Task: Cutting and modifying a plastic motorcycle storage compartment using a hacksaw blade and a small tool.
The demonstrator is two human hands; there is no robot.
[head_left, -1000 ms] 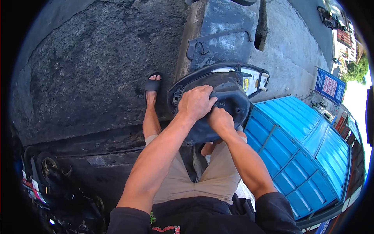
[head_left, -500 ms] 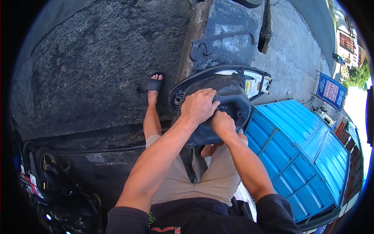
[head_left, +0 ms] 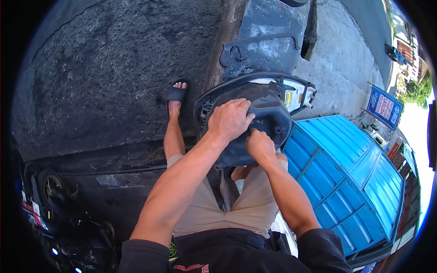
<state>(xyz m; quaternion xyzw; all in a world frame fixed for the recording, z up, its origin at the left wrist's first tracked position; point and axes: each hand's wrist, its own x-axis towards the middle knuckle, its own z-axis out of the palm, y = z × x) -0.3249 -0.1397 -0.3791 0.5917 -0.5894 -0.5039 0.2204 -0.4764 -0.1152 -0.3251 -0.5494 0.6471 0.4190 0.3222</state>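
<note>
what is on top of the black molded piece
The left hand rests on the black molded piece, with the right hand beside it. Faint pale marks show near them. Whatever surface lies under their grip is covered and cannot be seen.

Ground: dark, rough, bordered by a kerb; one sandal borne. Slab: grey, stained white; one long dark strip laid across.
</note>
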